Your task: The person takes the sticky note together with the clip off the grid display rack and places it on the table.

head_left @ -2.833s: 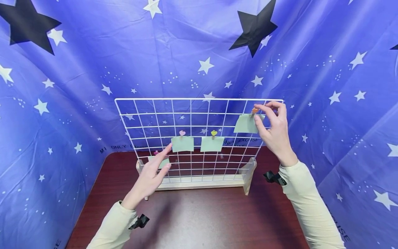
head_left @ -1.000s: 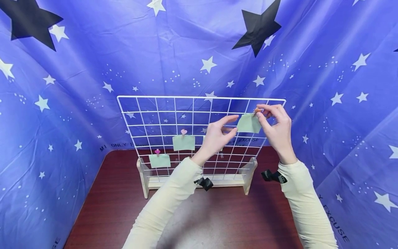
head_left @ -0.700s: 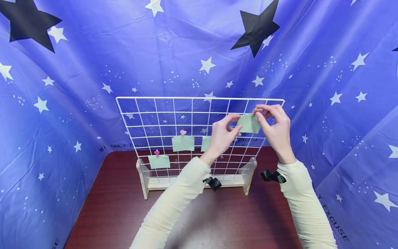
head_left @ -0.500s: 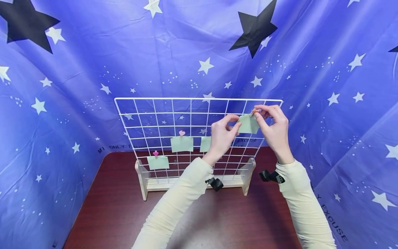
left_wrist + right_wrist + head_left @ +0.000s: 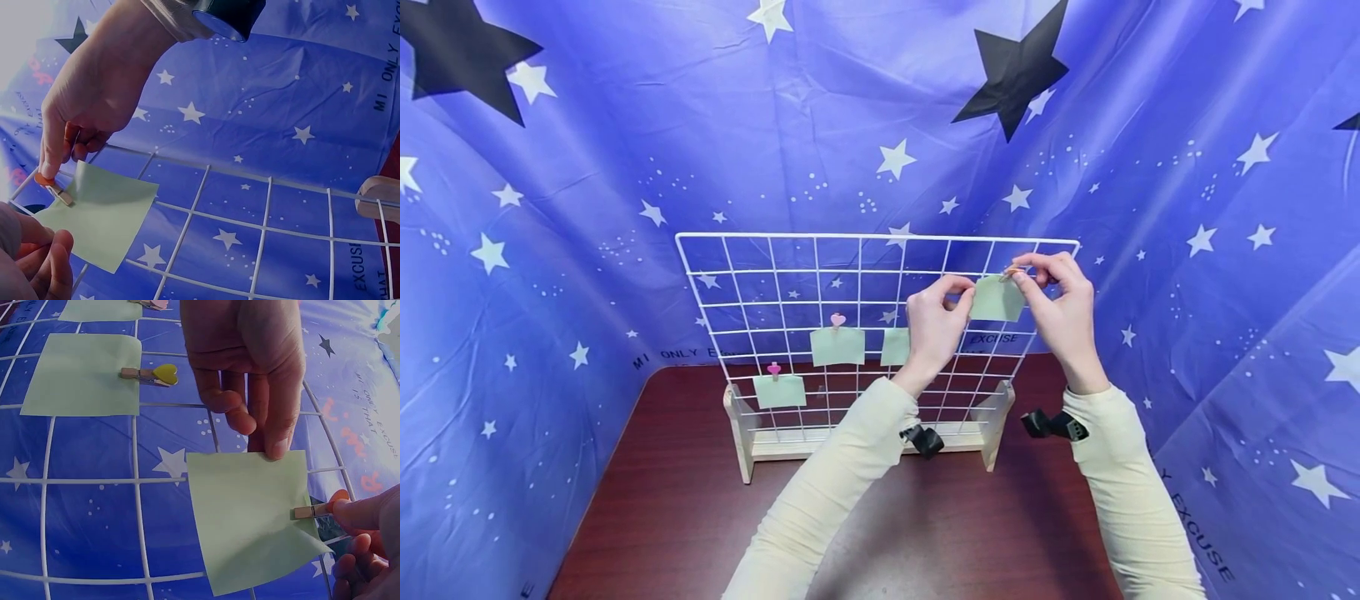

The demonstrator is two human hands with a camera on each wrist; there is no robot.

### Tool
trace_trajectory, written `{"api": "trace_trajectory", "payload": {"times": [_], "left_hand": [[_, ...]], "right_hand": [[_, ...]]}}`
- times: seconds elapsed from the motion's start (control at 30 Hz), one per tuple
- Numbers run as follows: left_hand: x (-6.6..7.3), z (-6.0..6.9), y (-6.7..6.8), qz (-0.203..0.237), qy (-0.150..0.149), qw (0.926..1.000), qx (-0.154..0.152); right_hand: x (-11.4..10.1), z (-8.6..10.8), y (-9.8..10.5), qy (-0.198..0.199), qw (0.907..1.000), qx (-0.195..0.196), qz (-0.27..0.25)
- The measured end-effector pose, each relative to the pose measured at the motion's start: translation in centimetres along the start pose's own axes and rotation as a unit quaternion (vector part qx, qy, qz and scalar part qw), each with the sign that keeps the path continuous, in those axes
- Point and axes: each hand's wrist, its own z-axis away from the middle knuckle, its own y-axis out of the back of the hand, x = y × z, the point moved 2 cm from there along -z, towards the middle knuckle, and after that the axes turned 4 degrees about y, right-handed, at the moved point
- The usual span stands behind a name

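Note:
A pale green paper note (image 5: 997, 299) hangs at the upper right of the white wire grid (image 5: 790, 303). My left hand (image 5: 937, 323) pinches its left edge between thumb and fingers. At its top, my right hand (image 5: 1063, 310) pinches a small wooden clothespin (image 5: 312, 511) with an orange top. In the right wrist view the clothespin's wooden tip lies over the note, and the paper is creased beside it. Behind my left hand, another green note (image 5: 895, 346) is partly hidden; its clothespin with a yellow heart (image 5: 165, 374) shows in the right wrist view.
Two more green notes hang left: one (image 5: 838, 347) under a light pink heart clothespin, one (image 5: 779, 391) under a darker pink one. Wooden feet (image 5: 741, 433) hold the grid up on a dark red table (image 5: 647, 500). A blue star-patterned curtain (image 5: 820, 108) surrounds it.
My left hand has moved right and up from the lower left note to the upper right one and now pinches its edge. My right hand has stayed at the orange clothespin.

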Motion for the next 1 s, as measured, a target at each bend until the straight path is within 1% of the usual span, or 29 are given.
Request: {"api": "trace_trajectory", "payload": {"times": [0.33,0.6,0.8,1.0], "left_hand": [[-0.05,0.25,-0.17,-0.004,-0.004,0.9999,0.016],[-0.04,0.42,-0.02,-0.033,-0.012,0.9988,0.034],[-0.03,0.45,-0.04,-0.035,-0.011,0.9989,0.029],[0.19,0.71,-0.05,-0.035,-0.001,0.9991,0.022]], "right_hand": [[0.11,0.2,0.05,-0.003,0.9999,0.011,0.0],[-0.13,0.17,-0.1,-0.002,0.9997,0.024,-0.006],[-0.27,0.15,0.14,-0.002,0.9994,0.034,-0.011],[-0.28,0.26,0.54,0.015,0.9989,0.036,-0.026]]}}
